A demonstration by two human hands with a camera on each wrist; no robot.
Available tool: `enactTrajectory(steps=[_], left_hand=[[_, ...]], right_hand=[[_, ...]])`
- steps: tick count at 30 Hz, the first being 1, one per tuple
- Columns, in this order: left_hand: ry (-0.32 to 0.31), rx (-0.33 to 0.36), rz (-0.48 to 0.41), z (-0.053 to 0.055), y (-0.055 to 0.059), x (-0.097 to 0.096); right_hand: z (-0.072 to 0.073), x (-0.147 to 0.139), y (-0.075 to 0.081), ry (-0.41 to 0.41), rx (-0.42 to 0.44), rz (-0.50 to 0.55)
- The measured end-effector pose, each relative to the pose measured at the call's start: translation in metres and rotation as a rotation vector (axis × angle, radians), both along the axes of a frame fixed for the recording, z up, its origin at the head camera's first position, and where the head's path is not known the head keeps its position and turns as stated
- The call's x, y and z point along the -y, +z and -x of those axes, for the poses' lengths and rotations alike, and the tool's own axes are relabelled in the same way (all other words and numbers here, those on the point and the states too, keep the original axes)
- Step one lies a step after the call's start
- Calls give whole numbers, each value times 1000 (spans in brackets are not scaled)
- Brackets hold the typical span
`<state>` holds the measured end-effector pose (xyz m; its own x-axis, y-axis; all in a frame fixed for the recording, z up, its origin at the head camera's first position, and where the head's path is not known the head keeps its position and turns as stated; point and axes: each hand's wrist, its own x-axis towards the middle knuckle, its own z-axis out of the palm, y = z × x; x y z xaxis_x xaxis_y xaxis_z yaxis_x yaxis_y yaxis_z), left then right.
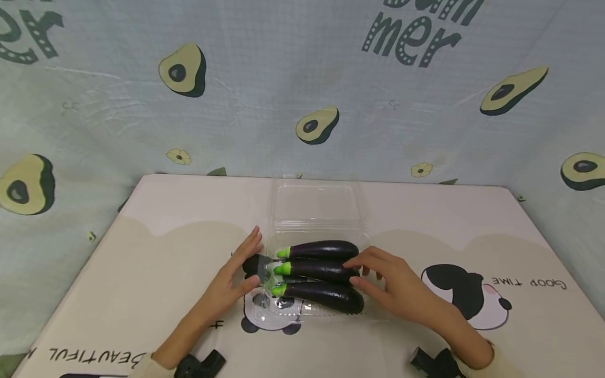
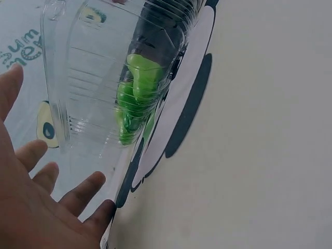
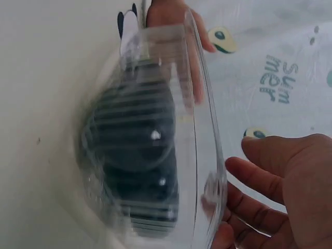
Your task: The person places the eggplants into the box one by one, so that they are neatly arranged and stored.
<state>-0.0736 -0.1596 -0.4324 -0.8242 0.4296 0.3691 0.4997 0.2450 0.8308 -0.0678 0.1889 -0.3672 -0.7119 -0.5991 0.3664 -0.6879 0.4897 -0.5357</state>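
A clear plastic clamshell box (image 1: 307,229) lies on the table with its lid (image 1: 317,202) folded back, away from me. Three eggplants with bright green stem ends lie side by side in it: a far eggplant (image 1: 331,249), a middle eggplant (image 1: 316,271) and a near eggplant (image 1: 326,296), stems to the left. My left hand (image 1: 233,275) is beside the box's left end, fingers spread, holding nothing. At the right end is my right hand (image 1: 389,283), its fingers loosely bent; in the right wrist view its fingertips (image 3: 236,166) are right at the box's rim, thumb apart.
The table's cover (image 1: 165,283) bears printed panda faces and lettering. Behind it hangs a pale cloth (image 1: 255,68) with avocado prints. Black wrist devices show at the front, one by the left sleeve (image 1: 200,364) and one by the right sleeve (image 1: 437,362).
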Motion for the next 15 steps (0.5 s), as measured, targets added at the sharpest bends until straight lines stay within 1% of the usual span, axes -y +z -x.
enactTrajectory(steps=[1, 3, 4, 6, 10, 13, 15], left_hand=[[0, 10, -22, 0, 2, 0], [18, 15, -39, 0, 6, -1], [28, 17, -42, 0, 7, -2], [65, 14, -19, 0, 11, -3], [130, 13, 23, 5, 20, -5], [167, 25, 24, 14, 26, -7], [194, 54, 22, 20, 31, -7]], right_hand=[[3, -1, 1, -1, -3, 19], [8, -5, 2, -6, -15, 58], [11, -7, 2, -15, -20, 71], [16, -10, 3, -50, -11, 86], [26, -18, 5, -155, 25, 116], [32, -23, 7, -247, 64, 133], [37, -25, 8, -297, 111, 152]])
